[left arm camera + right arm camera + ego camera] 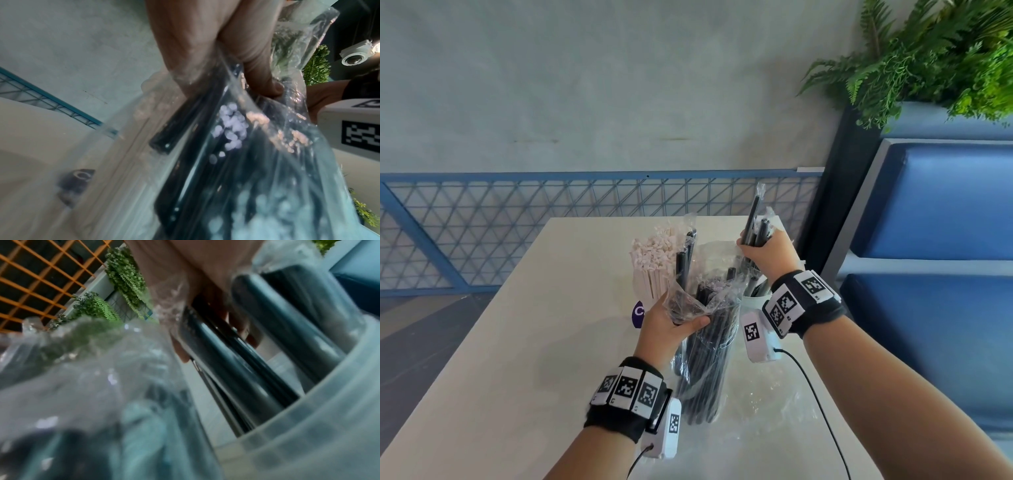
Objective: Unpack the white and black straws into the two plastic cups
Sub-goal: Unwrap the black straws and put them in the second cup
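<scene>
The right hand (767,251) gripped a few black straws (755,222) above the right cup (755,301). The left hand (671,325) pinched the clear bag (709,349) of black straws upright on the desk (517,359). White straws (654,260) filled the far left cup.

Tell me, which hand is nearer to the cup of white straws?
Left. The left hand grips the bag of black straws just in front of the white straws; the right hand holds black straws farther right.

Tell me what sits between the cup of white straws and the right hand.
In the head view, the clear bag of black straws, gripped by the left hand, stands between the white straws and the right hand.
</scene>
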`<action>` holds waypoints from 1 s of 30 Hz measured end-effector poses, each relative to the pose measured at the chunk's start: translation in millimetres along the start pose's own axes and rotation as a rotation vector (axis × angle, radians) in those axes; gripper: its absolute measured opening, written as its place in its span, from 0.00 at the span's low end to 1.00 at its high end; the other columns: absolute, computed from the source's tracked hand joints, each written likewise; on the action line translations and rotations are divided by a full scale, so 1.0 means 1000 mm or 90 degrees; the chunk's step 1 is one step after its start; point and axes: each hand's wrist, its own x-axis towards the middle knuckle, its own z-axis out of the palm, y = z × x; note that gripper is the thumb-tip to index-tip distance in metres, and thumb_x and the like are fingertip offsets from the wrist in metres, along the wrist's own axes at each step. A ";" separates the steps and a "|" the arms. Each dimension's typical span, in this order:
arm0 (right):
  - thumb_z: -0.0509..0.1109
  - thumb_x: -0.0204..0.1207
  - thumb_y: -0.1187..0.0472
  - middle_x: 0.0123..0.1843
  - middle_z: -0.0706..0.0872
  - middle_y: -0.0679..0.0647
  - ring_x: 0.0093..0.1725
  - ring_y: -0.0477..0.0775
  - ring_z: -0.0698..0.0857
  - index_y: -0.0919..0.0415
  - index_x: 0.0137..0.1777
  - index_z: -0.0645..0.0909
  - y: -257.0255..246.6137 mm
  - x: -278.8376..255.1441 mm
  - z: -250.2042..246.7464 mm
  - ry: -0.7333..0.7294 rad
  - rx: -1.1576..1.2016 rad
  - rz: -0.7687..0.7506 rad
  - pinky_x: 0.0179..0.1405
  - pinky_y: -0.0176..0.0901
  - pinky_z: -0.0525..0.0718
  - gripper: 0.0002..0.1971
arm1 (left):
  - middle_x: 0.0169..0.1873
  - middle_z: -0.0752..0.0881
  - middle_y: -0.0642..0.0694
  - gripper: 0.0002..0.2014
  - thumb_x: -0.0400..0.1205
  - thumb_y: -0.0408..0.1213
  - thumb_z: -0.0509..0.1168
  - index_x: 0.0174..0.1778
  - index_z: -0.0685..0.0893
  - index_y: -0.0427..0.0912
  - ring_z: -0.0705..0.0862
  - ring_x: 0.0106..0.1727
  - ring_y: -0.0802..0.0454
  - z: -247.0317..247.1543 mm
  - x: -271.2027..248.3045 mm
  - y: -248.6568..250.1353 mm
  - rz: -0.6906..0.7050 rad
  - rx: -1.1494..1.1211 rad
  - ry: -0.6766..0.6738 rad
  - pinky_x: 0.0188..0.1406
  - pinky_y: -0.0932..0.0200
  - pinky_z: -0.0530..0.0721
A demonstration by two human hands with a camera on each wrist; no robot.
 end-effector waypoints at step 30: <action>0.67 0.78 0.55 0.59 0.78 0.59 0.51 0.52 0.76 0.65 0.59 0.79 0.024 -0.028 -0.007 -0.043 -0.204 -0.219 0.42 0.22 0.63 0.16 | 0.46 0.87 0.56 0.19 0.68 0.34 0.77 0.53 0.81 0.49 0.85 0.49 0.67 0.003 0.000 0.001 -0.008 0.020 0.007 0.52 0.71 0.80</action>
